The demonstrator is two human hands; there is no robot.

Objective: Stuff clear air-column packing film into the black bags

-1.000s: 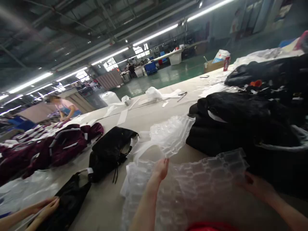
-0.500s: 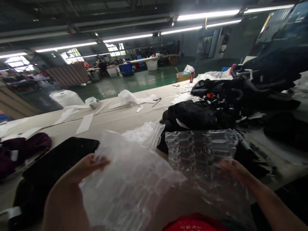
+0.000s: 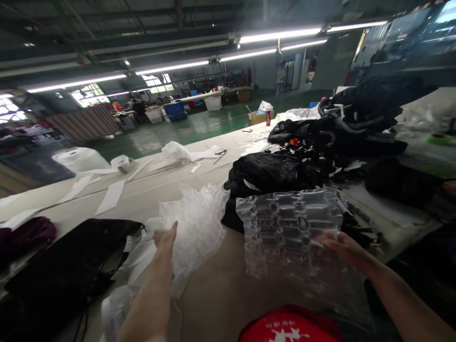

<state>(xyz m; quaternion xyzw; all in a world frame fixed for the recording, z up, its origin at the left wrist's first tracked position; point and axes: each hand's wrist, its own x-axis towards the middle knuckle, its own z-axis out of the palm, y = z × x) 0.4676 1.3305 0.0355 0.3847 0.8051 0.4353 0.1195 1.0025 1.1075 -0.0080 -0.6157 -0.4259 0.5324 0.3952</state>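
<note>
My right hand (image 3: 333, 241) pinches the edge of a clear inflated air-cushion sheet (image 3: 285, 223), which hangs above the table at the right. My left hand (image 3: 166, 237) is closed at the left edge of a whiter, crinkled cushion sheet (image 3: 199, 218); whether it grips this sheet or the plastic beside it is hard to make out. Clear plastic lies under and left of my left forearm. Low in front of me shows a red item (image 3: 290, 325) with white print. A black bag (image 3: 74, 266) lies on the table to the left.
Black bags and fabric (image 3: 278, 171) are heaped on the table (image 3: 149, 190) at the right. White strips (image 3: 110, 197), a plastic roll (image 3: 81, 160) and a purple cloth (image 3: 32, 237) lie to the left. A cardboard box (image 3: 260, 117) and a red can (image 3: 268, 118) stand farther back. A person (image 3: 280, 80) stands far off.
The large white sheet at my left hand has swung down and left, out of its raised spread. My left hand has moved slightly right. The view has turned, showing more at the right.
</note>
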